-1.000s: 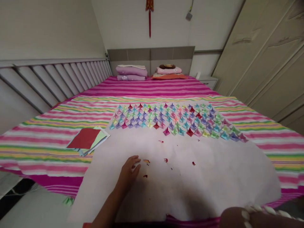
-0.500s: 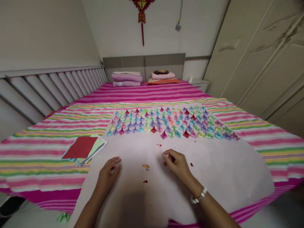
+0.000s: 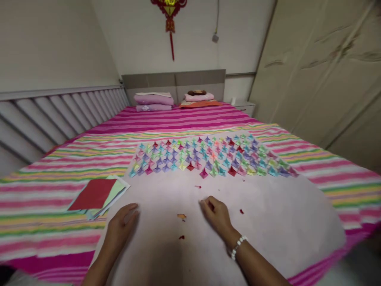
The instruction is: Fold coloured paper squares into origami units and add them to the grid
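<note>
My left hand hovers over the left part of a large pale sheet, fingers slightly curved and apart, holding nothing. Beside it on the left lies a stack of coloured square papers, red on top. Around the middle of the sheet is my right hand, with a white bead bracelet at the wrist. Its thumb and fingertips are pinched together; whether anything is between them cannot be made out. Beyond both hands, small folded paper pieces in many colours stand in rows.
Small red and orange ragged spots dot the sheet; holes or scraps, I cannot tell. Beneath is a bed with a striped cover. Folded bedding sits by the headboard. A slatted rail runs left; a wardrobe stands right.
My left hand has shifted left and slightly down, towards the paper stack. My right hand has moved slightly left and down, its fingers more curled. The view has tilted slightly.
</note>
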Available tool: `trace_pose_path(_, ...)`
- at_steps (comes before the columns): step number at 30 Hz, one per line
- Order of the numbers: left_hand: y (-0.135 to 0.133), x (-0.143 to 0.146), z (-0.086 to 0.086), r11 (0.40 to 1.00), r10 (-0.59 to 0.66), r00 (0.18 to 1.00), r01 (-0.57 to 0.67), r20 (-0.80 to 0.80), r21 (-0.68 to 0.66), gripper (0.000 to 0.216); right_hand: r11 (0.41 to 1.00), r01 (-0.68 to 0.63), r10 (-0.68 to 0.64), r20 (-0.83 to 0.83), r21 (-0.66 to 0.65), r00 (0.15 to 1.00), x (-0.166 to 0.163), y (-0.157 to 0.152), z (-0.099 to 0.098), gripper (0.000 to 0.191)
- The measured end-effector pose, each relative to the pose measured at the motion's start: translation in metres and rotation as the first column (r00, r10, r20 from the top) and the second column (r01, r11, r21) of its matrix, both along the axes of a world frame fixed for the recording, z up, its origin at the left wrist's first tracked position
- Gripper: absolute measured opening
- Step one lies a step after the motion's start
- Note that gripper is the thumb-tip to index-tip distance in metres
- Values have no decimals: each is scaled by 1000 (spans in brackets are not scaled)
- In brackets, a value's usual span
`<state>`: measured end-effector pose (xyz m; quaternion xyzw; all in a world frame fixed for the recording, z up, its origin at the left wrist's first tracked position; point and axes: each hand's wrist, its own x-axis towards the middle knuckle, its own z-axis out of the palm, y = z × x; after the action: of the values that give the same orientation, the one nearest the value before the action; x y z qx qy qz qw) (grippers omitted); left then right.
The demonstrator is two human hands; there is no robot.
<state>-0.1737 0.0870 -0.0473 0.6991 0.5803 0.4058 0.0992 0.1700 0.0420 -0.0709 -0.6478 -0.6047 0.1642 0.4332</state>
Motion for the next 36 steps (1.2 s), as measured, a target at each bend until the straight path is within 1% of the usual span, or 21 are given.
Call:
trace_pose_path(2, 1, -3, 6, 1000, 29, 999, -29, 30, 8, 26, 1000, 9, -9, -28, 10, 1000, 1, -3, -1, 39)
trace_pose_path(5, 7, -17, 9, 988, 155, 988, -155, 8, 15, 29, 1000, -11, 11, -53, 1, 999, 4, -6, -2, 40)
trace_pose_path(8, 17, -38, 9, 954, 301, 954, -301, -8, 17, 32, 1000, -6, 4, -88, -27, 996, 7, -7, -2, 40)
trace_pose_path(10, 24, -50, 10, 927, 375, 927, -375, -21, 14, 33, 1000, 7, -9, -97, -30, 995, 8, -7, -2, 40)
trace_pose_path(14, 41, -64, 17, 888, 458, 884, -460, -91, 2, 37, 999, -3, -1, -89, -43, 996, 9, -7, -1, 39)
trace_pose_path(17, 51, -66, 21, 867, 484, 858, -497, -171, -42, 51, 999, -3, -1, -81, -49, 997, 9, -6, 1, 39)
trace_pose_path(20, 57, -65, 21, 824, 518, 821, -555, -240, -117, 63, 998, 2, -6, -71, -57, 997, 9, -5, 1, 39)
trace_pose_path(23, 58, -65, 21, 779, 533, 794, -596, -293, -194, 67, 998, 4, -8, -59, -66, 998, 9, -5, 0, 39)
trace_pose_path(25, 58, -66, 23, 763, 524, 787, -604, -325, -232, 67, 998, 2, -6, -48, -69, 999, 10, -5, -1, 39)
trace_pose_path(28, 59, -67, 26, 753, 488, 789, -597, -373, -277, 69, 997, 2, -5, -34, -81, 999, 10, -5, -1, 40)
trace_pose_path(33, 60, -69, 30, 740, 425, 805, -573, -415, -352, 84, 995, -14, 12, -23, -99, 1000, 10, -5, -2, 42)
trace_pose_path(36, 58, -71, 32, 741, 408, 810, -563, -422, -365, 84, 995, -19, 18, -12, -97, 1000, 11, -4, -3, 43)
